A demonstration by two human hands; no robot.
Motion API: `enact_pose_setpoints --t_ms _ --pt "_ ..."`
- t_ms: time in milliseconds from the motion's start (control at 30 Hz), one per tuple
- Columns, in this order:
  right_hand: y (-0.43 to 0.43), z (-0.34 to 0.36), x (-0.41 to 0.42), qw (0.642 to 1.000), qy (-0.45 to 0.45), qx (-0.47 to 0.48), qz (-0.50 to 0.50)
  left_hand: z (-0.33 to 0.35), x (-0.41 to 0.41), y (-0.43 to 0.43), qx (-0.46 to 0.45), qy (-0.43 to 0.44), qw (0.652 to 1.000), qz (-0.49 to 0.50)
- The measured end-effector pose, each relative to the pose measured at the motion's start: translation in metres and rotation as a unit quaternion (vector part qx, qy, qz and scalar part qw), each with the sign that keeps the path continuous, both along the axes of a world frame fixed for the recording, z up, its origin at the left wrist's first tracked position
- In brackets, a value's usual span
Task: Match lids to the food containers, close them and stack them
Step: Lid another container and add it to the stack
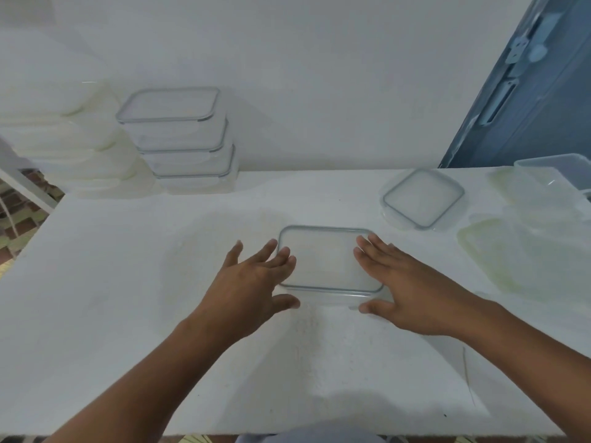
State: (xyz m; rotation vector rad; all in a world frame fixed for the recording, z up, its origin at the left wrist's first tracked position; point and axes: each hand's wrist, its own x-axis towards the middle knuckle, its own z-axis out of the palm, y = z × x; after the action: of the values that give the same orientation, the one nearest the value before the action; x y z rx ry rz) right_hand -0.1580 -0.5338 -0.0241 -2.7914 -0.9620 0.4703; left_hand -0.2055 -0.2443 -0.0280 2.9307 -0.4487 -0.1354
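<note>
A rectangular container (pixel 329 262) with a clear, grey-rimmed lid on top is sitting mid-table (pixel 128 298), just in front of the person. The left hand (pixel 256 278) is flanking its left end and the right hand (pixel 404 284) its right end. Both are spread wide with straight fingers, holding nothing, their fingertips lying over the lid's ends and their thumbs near its front edge. A square lid (pixel 422 196) is lying apart to the right, beside pale yellowish lids (pixel 511 254). A stack of closed containers (pixel 179 135) is standing at the back left.
</note>
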Motion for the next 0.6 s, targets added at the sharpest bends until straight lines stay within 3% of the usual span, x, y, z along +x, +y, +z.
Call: enact_pose_setpoints --t_ms 133,333,600 --pt "0.001 -0.004 -0.005 1.0 -0.006 0.013 -0.014 -0.014 -0.002 -0.001 -0.021 -0.08 0.996 -0.018" --pt "0.002 -0.025 -0.015 0.993 -0.1 0.052 -0.019 -0.044 -0.007 -0.002 -0.064 -0.192 0.979 -0.015" --pt "-0.003 -0.027 -0.011 0.996 -0.066 0.064 -0.003 -0.04 -0.008 -0.001 -0.097 -0.139 0.985 -0.004"
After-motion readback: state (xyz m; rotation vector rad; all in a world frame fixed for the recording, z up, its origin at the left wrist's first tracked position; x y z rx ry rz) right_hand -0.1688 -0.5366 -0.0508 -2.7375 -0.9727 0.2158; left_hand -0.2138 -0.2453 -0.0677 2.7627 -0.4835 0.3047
